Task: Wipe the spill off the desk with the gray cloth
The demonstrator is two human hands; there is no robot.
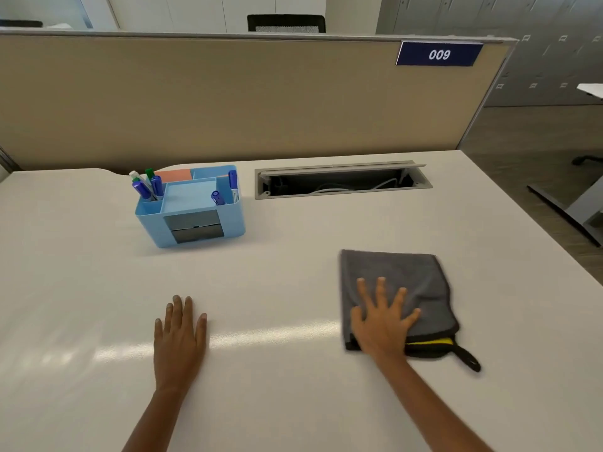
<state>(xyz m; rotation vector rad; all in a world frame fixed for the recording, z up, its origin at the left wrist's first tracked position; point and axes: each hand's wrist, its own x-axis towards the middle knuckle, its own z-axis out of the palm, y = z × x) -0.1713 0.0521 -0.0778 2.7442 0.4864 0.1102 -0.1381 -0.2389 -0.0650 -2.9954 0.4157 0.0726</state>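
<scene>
I see a white desk (293, 402) with a glossy streak of glare across its middle, backed by a beige partition (195, 102) carrying a blue tag (439, 54) that reads 009. My right hand (383, 321) lies flat with fingers spread on the folded gray cloth (417, 272) at the desk's right side — pressing, not gripping; a yellow layer and a black loop (468, 358) show at the cloth's near edge. My left hand (179, 334) rests open, palm down on bare desk, holding nothing. I cannot make out any spill. A blue organizer (192, 220) with pens stands back left, an open cable tray (342, 182) behind — wide bare surface lies between the hands, and the desk's right edge is near the cloth.
</scene>
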